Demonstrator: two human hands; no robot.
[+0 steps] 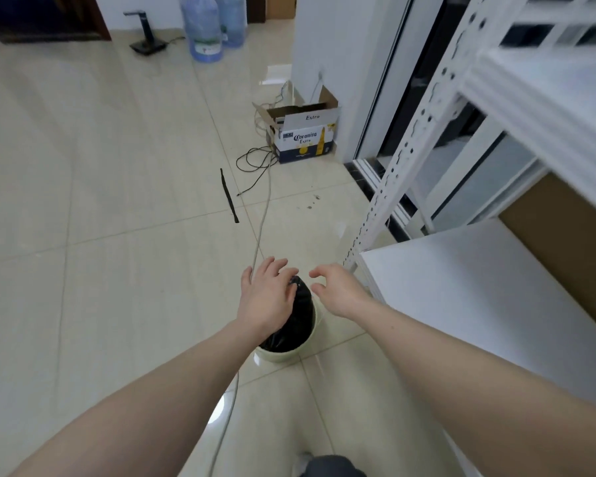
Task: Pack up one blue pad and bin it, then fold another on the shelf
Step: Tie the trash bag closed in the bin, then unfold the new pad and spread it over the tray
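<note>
Hands hover over the bin (pixel 283 356) on the floor: left hand (pixel 267 297) spread, right hand (pixel 338 290) loosely curled, both empty. No blue pad shows; the black liner (pixel 298 321) may hide it. Better to check it sits inside, then turn to the shelf (pixel 489 304).

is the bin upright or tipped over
Upright: the bin stands on the floor, its black liner facing up beneath both hands.

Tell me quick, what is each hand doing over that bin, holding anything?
Left hand: open, fingers spread above the bin, holding nothing.
Right hand: open, fingers loosely curled, holding nothing.
</note>
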